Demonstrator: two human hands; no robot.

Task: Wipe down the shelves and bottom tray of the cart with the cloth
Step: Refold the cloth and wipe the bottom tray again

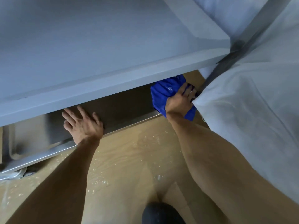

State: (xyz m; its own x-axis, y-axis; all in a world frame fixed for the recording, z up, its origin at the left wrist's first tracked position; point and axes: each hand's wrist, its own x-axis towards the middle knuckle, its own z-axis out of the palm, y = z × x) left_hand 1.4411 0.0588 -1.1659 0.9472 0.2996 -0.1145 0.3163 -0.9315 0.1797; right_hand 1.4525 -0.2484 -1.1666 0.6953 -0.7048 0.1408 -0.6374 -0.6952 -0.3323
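looking straight down at the cart from above. the grey upper shelf (97,50) fills the whole top of the view, from 9 o'clock across to 2. under its front lip you can see the steel bottom tray (123,107), with its shiny front rim running from 8 o'clock up toward 3.

right hand (179,101) is at about 2 o'clock from centre, fingers (188,90) curled into the blue cloth (163,92), gripping it bunched up. the cloth sits at the right end of the tray, its top tucked under the shelf lip, just beside the dark corner post (226,63). a white sheet or cover (252,102) hangs over that side and hides the fingertips.

left hand (83,123) is at 9 o'clock, flat on the tray just inside the rim, fingers spread wide and straight, holding nothing.

tan floor (129,159) below with pale specks on it, and something dark and round (160,212) at 6 o'clock, can't tell what.
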